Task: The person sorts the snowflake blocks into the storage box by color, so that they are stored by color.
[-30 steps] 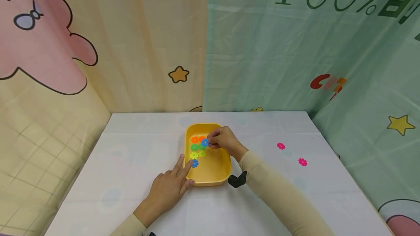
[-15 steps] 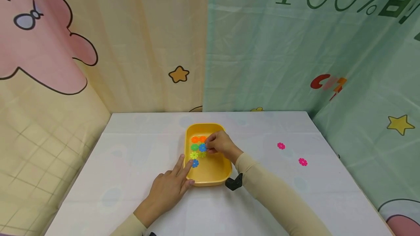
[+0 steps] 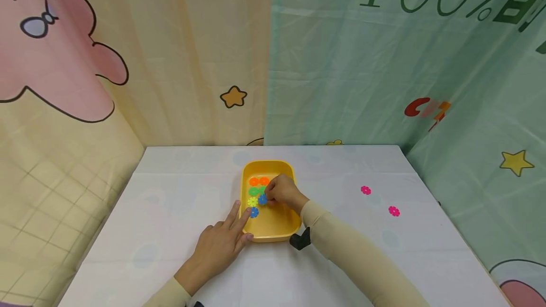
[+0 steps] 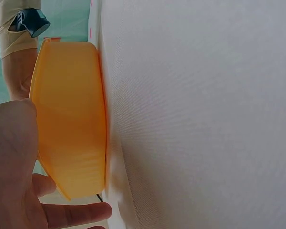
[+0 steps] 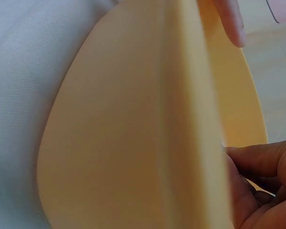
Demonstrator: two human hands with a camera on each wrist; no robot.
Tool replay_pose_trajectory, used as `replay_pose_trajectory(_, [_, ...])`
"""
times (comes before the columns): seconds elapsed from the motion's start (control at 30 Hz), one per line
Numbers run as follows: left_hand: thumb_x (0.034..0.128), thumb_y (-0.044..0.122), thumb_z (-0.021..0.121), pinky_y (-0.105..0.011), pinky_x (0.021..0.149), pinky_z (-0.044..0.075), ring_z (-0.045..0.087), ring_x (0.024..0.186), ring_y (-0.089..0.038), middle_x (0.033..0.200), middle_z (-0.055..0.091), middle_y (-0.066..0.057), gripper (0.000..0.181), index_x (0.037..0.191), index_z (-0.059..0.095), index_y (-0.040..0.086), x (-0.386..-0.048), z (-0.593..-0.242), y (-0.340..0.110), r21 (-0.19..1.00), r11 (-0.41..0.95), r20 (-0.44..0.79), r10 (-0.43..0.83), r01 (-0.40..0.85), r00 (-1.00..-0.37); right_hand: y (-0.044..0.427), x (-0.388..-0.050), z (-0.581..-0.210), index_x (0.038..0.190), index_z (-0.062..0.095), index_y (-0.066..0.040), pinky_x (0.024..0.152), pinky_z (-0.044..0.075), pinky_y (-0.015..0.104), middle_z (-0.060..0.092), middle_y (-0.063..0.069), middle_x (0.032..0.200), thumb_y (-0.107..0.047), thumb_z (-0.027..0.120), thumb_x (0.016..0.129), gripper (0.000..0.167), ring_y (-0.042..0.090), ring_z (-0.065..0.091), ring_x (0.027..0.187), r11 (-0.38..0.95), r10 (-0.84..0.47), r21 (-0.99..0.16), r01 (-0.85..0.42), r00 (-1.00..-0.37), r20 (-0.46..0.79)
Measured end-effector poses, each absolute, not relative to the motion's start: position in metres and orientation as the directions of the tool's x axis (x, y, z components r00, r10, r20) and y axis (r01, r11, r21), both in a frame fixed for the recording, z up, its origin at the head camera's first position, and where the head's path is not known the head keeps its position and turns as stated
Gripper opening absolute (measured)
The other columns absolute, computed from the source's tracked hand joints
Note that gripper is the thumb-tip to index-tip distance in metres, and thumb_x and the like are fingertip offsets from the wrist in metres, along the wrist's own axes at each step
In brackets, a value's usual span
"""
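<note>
In the head view a yellow tray (image 3: 273, 237) holds small flower-shaped pieces. Two orange flowers (image 3: 259, 181) lie at its far end, above green ones (image 3: 253, 191). A yellow-green flower (image 3: 252, 201) and a blue flower (image 3: 253, 212) come lower along the left side. Over the tray, my right hand (image 3: 285, 192) pinches another blue flower (image 3: 262, 199) at the spot where a second yellow-green flower is now hidden. My left hand (image 3: 219, 245) rests on the tray's near left rim with fingers extended. In the right wrist view the tray wall hides the pinched flower.
Two pink flowers (image 3: 365, 190) (image 3: 394, 211) lie apart on the white table (image 3: 170, 212), right of the tray. Printed curtains (image 3: 192, 60) hang behind and beside the table.
My right hand has moved the blue flower down the tray, from beside the orange row past the green row to the yellow-green one. The left hand stays in place.
</note>
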State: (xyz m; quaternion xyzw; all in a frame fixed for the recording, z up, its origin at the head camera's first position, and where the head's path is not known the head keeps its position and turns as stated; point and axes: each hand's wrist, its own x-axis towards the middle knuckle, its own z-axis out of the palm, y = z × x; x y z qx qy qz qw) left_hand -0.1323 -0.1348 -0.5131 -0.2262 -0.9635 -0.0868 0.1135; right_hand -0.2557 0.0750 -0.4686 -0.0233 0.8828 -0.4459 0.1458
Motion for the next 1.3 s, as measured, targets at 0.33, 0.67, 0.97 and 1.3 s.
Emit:
replay_pose_trajectory(0.33, [0.1038, 0.059, 0.044, -0.038, 0.062, 0.050, 0.071, 0.092, -0.030, 0.165, 0.032, -0.012, 0.064, 0.157, 0.042, 0.023, -0.132, -0.513, -0.135, 0.114, 0.884, 0.252, 0.416, 0.454, -0.873, 0.072, -0.250, -0.475, 0.081, 0.074, 0.000, 0.058, 0.057, 0.026, 0.067, 0.008, 0.073, 0.009, 0.071, 0.085, 0.010, 0.018, 0.065, 0.058, 0.675, -0.192, -0.733, 0.080, -0.941, -0.278])
replay_pose_trajectory(0.67, [0.1037, 0.059, 0.044, -0.039, 0.064, 0.050, 0.071, 0.093, -0.031, 0.166, 0.031, -0.011, 0.065, 0.158, 0.041, 0.023, -0.132, -0.512, -0.134, 0.125, 0.885, 0.237, 0.412, 0.448, -0.880, 0.069, -0.246, -0.476, 0.075, 0.073, 0.000, 0.055, 0.056, 0.027, 0.065, 0.007, 0.066, 0.009, 0.072, 0.084, 0.013, 0.020, 0.066, 0.056, 0.726, -0.198, -0.688, 0.025, -0.950, -0.244])
replay_pose_trajectory(0.97, [0.1034, 0.059, 0.045, -0.039, 0.063, 0.050, 0.071, 0.093, -0.030, 0.166, 0.031, -0.011, 0.065, 0.158, 0.041, 0.023, -0.133, -0.514, -0.135, 0.116, 0.885, 0.247, 0.413, 0.450, -0.876, 0.067, -0.245, -0.475, 0.071, 0.073, -0.002, 0.047, 0.046, 0.022, 0.061, 0.003, 0.058, 0.006, 0.072, 0.083, 0.015, 0.016, 0.059, 0.051, 0.797, -0.212, -0.602, -0.042, -0.954, -0.214])
replay_pose_trajectory(1.3, [0.1036, 0.059, 0.045, -0.036, 0.060, 0.048, 0.071, 0.091, -0.029, 0.165, 0.032, -0.012, 0.065, 0.158, 0.041, 0.023, -0.133, -0.515, -0.136, 0.104, 0.884, 0.257, 0.418, 0.455, -0.871, 0.066, -0.246, -0.471, 0.071, 0.075, -0.001, 0.046, 0.044, 0.021, 0.064, 0.006, 0.057, 0.004, 0.069, 0.086, 0.017, 0.018, 0.060, 0.052, 0.781, -0.209, -0.623, -0.032, -0.954, -0.213])
